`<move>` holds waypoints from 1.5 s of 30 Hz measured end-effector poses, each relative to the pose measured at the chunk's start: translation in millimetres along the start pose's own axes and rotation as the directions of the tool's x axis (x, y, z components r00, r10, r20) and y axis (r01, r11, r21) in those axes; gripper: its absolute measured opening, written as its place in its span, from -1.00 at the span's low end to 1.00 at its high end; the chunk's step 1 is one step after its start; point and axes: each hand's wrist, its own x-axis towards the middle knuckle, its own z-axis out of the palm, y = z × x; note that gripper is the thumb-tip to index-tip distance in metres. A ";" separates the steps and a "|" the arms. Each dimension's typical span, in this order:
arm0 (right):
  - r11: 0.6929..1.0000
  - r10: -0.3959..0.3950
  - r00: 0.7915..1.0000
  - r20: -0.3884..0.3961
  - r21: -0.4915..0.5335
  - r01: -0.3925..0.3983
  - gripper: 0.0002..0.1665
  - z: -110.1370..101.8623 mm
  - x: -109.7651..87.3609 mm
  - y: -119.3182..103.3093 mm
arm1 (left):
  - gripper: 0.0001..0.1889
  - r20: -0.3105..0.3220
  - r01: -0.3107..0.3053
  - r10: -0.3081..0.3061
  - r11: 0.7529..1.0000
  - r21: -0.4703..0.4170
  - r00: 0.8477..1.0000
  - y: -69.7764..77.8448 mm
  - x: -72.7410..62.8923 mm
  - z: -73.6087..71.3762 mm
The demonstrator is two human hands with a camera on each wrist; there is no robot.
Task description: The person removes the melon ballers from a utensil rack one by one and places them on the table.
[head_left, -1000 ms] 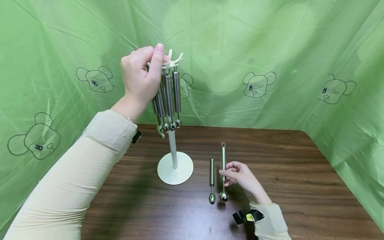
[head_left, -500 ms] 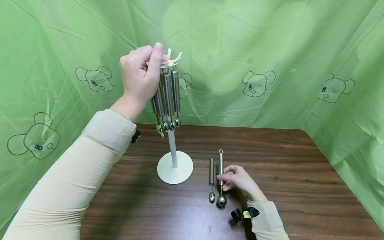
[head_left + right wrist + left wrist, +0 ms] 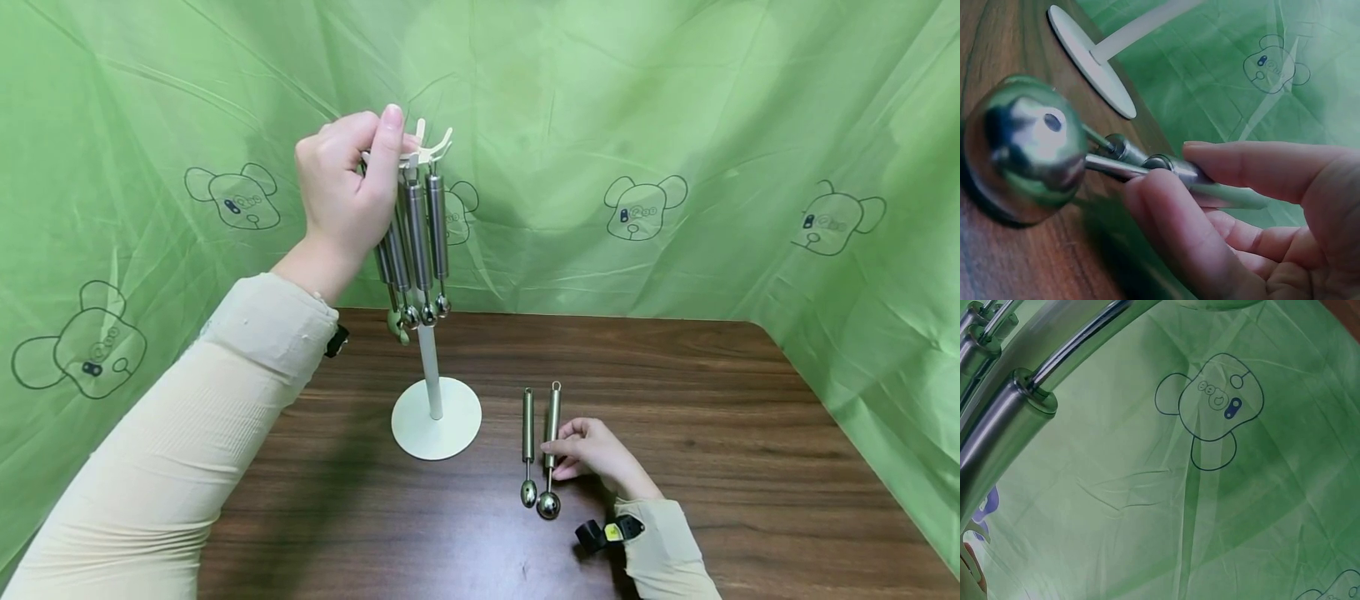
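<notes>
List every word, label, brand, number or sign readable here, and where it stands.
Nothing reads clearly.
Animal-head drawings on the green cloth: letter-like marks, too unclear to quote.
Yellow patch on the black wrist device: any marks too small to read.
Metal utensils, white stand: no writing visible.

The bare left hand [image 3: 347,179] meets a pale cream fabric sleeve [image 3: 153,454], finely ribbed, with a thick cuff [image 3: 272,325] — a small black device [image 3: 337,341] shows beneath. The bare right hand [image 3: 597,454] has a matching cream sleeve [image 3: 667,546] and a boxy black wrist camera [image 3: 591,536] — yellow patch [image 3: 613,532] included.
</notes>
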 end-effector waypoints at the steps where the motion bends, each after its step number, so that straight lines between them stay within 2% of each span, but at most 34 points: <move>1: 1.000 0.005 1.000 -0.005 -0.001 -0.005 -0.73 0.0 0.5 1.3 | -0.62 0.000 -0.001 0.001 1.000 -0.001 1.000 0.0 0.0 0.1; 12: 0.998 0.028 0.995 -0.095 -0.054 -0.033 -0.70 3.3 6.0 10.5 | -0.61 -0.003 -0.012 0.012 1.000 -0.009 1.000 -0.3 -0.1 0.9; 19: 0.988 0.036 0.974 -0.222 -0.138 -0.068 -0.64 13.9 4.2 7.0 | -0.61 0.000 -0.007 0.007 1.000 -0.005 1.000 -0.6 -0.7 0.3; 22: 0.984 0.029 0.968 -0.251 -0.165 -0.073 -0.61 16.0 4.0 6.8 | -0.61 -0.001 -0.012 0.012 1.000 -0.007 1.000 -0.6 -0.5 0.7; 29: 0.986 0.016 0.975 -0.221 -0.156 -0.052 -0.55 15.0 5.6 6.9 | -0.61 -0.004 -0.013 0.013 1.000 -0.010 1.000 -0.4 -0.3 0.4; 37: 0.987 0.009 0.986 -0.166 -0.154 -0.035 -0.58 9.6 3.4 5.5 | -0.61 -0.001 -0.008 0.008 1.000 0.002 1.000 0.5 -0.2 0.2; 45: 0.983 -0.016 0.971 -0.239 -0.180 -0.028 -0.63 4.6 -0.4 1.4 | -0.61 0.001 -0.003 0.003 1.000 0.003 1.000 -0.4 -1.0 0.2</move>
